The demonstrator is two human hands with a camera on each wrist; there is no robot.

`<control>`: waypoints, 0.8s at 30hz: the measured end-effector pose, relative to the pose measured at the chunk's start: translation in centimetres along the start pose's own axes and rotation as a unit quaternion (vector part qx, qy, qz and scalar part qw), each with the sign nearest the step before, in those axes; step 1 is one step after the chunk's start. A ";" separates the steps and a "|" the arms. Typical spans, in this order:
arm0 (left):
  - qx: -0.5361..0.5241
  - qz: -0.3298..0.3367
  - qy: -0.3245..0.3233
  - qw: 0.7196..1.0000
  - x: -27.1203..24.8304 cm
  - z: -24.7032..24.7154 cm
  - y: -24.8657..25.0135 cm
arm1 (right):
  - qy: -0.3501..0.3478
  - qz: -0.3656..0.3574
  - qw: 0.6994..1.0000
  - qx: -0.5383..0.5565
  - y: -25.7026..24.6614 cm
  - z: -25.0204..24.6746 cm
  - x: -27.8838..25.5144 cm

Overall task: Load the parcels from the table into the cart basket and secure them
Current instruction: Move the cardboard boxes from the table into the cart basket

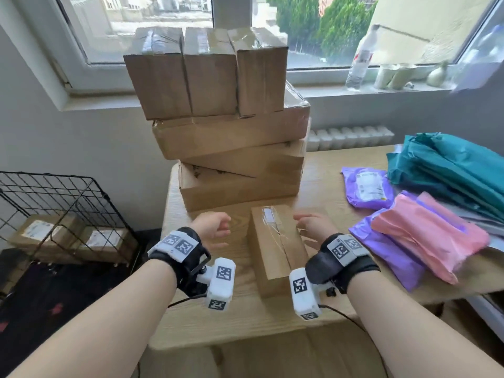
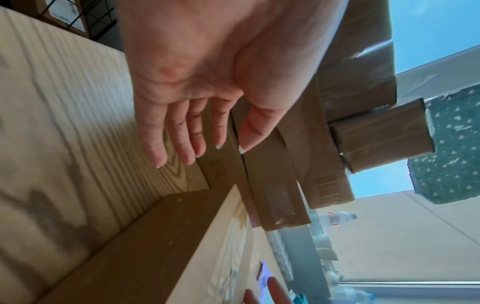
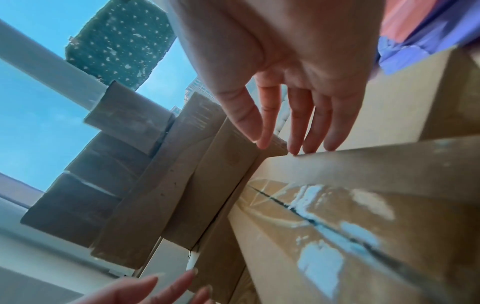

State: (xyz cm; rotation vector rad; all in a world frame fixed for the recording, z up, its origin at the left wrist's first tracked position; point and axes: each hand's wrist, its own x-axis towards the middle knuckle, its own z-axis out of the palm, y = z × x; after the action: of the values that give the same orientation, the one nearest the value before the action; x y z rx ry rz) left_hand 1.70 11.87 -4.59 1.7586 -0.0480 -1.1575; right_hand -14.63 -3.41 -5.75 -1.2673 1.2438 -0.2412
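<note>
Wooden table (image 1: 234,317), taped cardboard parcel (image 1: 275,249) with unreadable label, hands flanking

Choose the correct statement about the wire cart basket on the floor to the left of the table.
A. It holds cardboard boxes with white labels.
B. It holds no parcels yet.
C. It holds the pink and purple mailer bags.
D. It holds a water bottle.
A: in the head view, labelled cardboard boxes lie at the bottom of the wire cart basket, while the mailer bags are on the table.
</note>
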 end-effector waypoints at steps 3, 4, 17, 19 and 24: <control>0.018 -0.023 0.000 1.000 0.4 1.8 -0.8 | -0.043 0.028 0.998 0.029 1.0 -1.1 0.9; 0.024 -0.028 -0.002 0.999 0.5 2.3 -0.9 | -0.056 0.024 0.998 0.031 1.2 -1.4 1.2; 0.112 -0.038 0.087 0.989 1.9 2.8 -1.0 | -0.243 0.025 0.970 0.012 0.9 0.6 -0.2; 0.144 -0.026 0.104 0.984 1.7 2.7 -1.0 | -0.247 0.035 0.968 0.033 0.6 1.1 -0.5; 0.243 0.008 0.131 0.961 2.1 2.2 -1.7 | -0.243 0.041 0.969 0.009 0.2 3.3 -0.6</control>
State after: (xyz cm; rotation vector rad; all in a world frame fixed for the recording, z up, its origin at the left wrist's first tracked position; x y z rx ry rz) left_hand 0.52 10.14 -7.33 2.3296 -0.1998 -0.9398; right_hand -12.38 -0.95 -6.23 -1.1664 0.8644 0.1164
